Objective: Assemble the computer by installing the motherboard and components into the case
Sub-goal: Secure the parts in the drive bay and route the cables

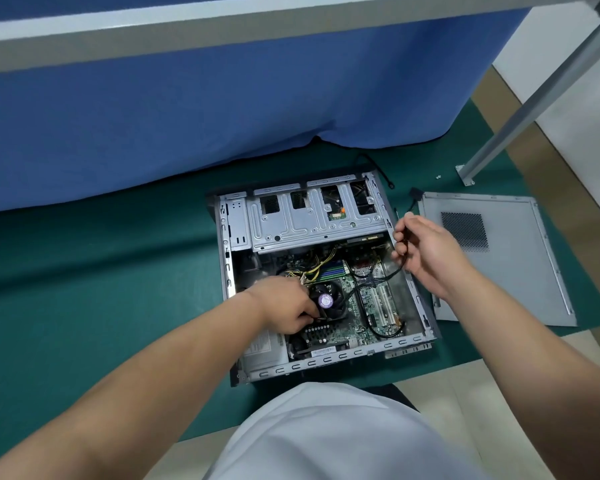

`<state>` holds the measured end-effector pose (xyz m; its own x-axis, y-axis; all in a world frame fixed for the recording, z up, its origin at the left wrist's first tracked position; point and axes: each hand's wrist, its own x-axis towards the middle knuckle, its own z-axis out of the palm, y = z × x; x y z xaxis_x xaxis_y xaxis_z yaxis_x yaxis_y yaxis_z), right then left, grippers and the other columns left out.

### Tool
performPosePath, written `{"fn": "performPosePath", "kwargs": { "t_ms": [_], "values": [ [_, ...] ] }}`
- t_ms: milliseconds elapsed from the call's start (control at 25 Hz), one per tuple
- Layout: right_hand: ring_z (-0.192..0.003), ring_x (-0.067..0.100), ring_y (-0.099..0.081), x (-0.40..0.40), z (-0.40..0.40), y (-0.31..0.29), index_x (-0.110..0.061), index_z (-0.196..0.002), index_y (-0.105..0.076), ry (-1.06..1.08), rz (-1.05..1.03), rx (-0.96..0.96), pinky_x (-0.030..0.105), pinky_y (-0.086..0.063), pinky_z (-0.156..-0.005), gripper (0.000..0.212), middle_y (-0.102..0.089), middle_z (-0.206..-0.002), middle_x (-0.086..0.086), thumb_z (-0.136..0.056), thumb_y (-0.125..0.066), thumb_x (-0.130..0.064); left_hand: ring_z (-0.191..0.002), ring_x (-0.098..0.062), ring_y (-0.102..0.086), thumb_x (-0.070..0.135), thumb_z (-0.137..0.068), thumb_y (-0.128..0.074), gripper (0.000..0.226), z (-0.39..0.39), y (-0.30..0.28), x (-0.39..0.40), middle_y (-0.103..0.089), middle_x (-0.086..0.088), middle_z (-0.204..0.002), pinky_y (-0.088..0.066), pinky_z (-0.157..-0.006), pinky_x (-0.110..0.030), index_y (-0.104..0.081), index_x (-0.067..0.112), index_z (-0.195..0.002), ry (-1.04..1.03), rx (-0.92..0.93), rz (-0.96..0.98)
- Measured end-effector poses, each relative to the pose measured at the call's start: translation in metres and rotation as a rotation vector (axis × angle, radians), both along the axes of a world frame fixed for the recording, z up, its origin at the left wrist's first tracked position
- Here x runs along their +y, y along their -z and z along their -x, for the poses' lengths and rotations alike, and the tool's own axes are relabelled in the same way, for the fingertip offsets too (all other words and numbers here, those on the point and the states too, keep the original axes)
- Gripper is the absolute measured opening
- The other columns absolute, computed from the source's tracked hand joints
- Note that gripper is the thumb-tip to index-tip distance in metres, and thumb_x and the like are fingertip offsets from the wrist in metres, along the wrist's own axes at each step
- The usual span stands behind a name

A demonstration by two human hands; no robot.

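Steel-grey, one open computer case (326, 362) lies on a green mat (101, 271) with one motherboard (357, 306) inside, one side panel (520, 271) lying just beside it. Left hand (286, 304) reaches in, fingers curled at the one CPU cooler fan (326, 301) (what they pinch, I cannot tell). Right hand (425, 249), raised over the case's edge, pinches one black cable (378, 282). Blue cloth (222, 98) hangs behind.

Dark green mat (101, 271) spread over a pale beige tiled floor (499, 393). Blue fabric cloth (222, 98) draped down from a grey-edged tabletop (222, 26) at the back. Slanted grey metal leg (534, 95) on the right, bolted down beside a plain white wall (568, 46).
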<state>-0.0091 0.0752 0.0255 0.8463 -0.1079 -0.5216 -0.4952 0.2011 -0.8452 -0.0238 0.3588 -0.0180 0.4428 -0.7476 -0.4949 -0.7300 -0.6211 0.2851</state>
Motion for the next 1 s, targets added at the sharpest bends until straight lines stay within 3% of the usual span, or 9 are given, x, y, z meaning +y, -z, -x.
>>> {"fn": "performPosePath", "kwargs": {
  "t_ms": [160, 240, 320, 480, 560, 640, 720, 840, 1000],
  "values": [
    [-0.055, 0.014, -0.056, -0.005, 0.015, 0.005, -0.019, -0.118, -0.061, -0.064, 0.172, -0.002, 0.027, -0.052, -0.053, 0.018, -0.063, -0.068, 0.002, -0.108, -0.047, -0.015, -0.111, -0.025, -0.064, 0.038, -0.103, -0.046, 0.037, 0.000, 0.000, -0.005, -0.071, 0.003, -0.120, -0.055, -0.093, -0.040, -0.065, 0.035, -0.134, 0.077, -0.012, -0.136],
    [-0.059, 0.017, -0.063, -0.004, 0.020, 0.008, -0.016, -0.112, -0.060, -0.109, 0.261, 0.000, 0.026, -0.053, -0.051, 0.015, -0.069, -0.075, 0.007, -0.107, -0.047, -0.010, -0.097, -0.027, -0.067, 0.036, -0.103, -0.047, 0.032, -0.001, 0.000, -0.009, -0.073, 0.000, -0.108, -0.058, -0.084, -0.039, -0.071, 0.028, -0.123, 0.107, -0.023, -0.211],
    [-0.068, 0.019, -0.068, -0.004, 0.024, 0.013, -0.012, -0.106, -0.061, -0.157, 0.370, 0.013, 0.033, -0.060, -0.061, 0.014, -0.073, -0.090, 0.011, -0.105, -0.049, -0.004, -0.088, -0.030, -0.065, 0.031, -0.102, -0.049, 0.026, 0.002, -0.002, -0.013, -0.070, -0.005, -0.098, -0.058, -0.076, -0.037, -0.071, 0.021, -0.113, 0.135, -0.036, -0.260],
    [-0.074, 0.019, -0.073, -0.008, 0.028, 0.019, -0.015, -0.122, -0.058, -0.236, 0.494, -0.015, 0.040, -0.058, -0.073, 0.027, -0.075, -0.089, 0.007, -0.102, -0.050, 0.002, -0.096, -0.033, -0.065, 0.018, -0.100, -0.047, 0.040, 0.019, 0.000, -0.022, -0.069, -0.009, -0.107, -0.052, -0.073, -0.038, -0.054, 0.027, -0.139, 0.148, -0.020, -0.320],
    [-0.076, 0.015, -0.076, -0.006, 0.030, 0.021, -0.025, -0.128, -0.055, -0.292, 0.548, -0.035, 0.038, -0.057, -0.072, 0.034, -0.075, -0.090, 0.004, -0.102, -0.051, -0.003, -0.101, -0.030, -0.064, 0.018, -0.100, -0.045, 0.040, 0.024, 0.003, -0.026, -0.068, -0.005, -0.111, -0.050, -0.080, -0.038, -0.055, 0.027, -0.138, 0.177, -0.036, -0.380],
    [-0.079, 0.014, -0.076, -0.005, 0.031, 0.024, -0.031, -0.131, -0.056, -0.356, 0.617, -0.039, 0.037, -0.060, -0.073, 0.035, -0.074, -0.093, 0.000, -0.103, -0.053, -0.010, -0.114, -0.025, -0.058, 0.026, -0.103, -0.046, 0.030, 0.025, 0.007, -0.026, -0.067, 0.000, -0.119, -0.045, -0.099, -0.042, -0.063, 0.026, -0.128, 0.218, -0.090, -0.423],
    [-0.083, 0.023, -0.074, -0.004, 0.031, 0.026, -0.032, -0.133, -0.059, -0.405, 0.655, -0.047, 0.046, -0.061, -0.078, 0.037, -0.076, -0.089, -0.005, -0.103, -0.053, -0.012, -0.119, -0.023, -0.056, 0.033, -0.103, -0.047, 0.029, 0.023, 0.009, -0.025, -0.065, 0.001, -0.124, -0.041, -0.103, -0.041, -0.066, 0.027, -0.124, 0.201, -0.096, -0.411],
    [-0.083, 0.021, -0.073, -0.002, 0.035, 0.027, -0.031, -0.137, -0.060, -0.441, 0.665, -0.090, 0.051, -0.060, -0.085, 0.041, -0.076, -0.089, -0.012, -0.103, -0.053, -0.009, -0.105, -0.026, -0.065, 0.036, -0.104, -0.046, 0.029, 0.016, 0.002, -0.026, -0.069, 0.000, -0.116, -0.052, -0.092, -0.039, -0.069, 0.027, -0.121, -0.037, 0.041, -0.191],
    [-0.064, 0.004, -0.068, 0.010, 0.040, 0.026, -0.027, -0.117, -0.059, -0.436, 0.754, -0.184, 0.022, -0.052, -0.057, 0.021, -0.075, -0.084, -0.022, -0.100, -0.061, -0.016, -0.102, -0.014, -0.067, 0.040, -0.102, -0.059, 0.027, 0.009, -0.015, -0.042, -0.072, 0.007, -0.116, -0.055, -0.092, -0.035, -0.067, 0.032, -0.126, -0.688, 0.342, 0.410]
  ]
}}
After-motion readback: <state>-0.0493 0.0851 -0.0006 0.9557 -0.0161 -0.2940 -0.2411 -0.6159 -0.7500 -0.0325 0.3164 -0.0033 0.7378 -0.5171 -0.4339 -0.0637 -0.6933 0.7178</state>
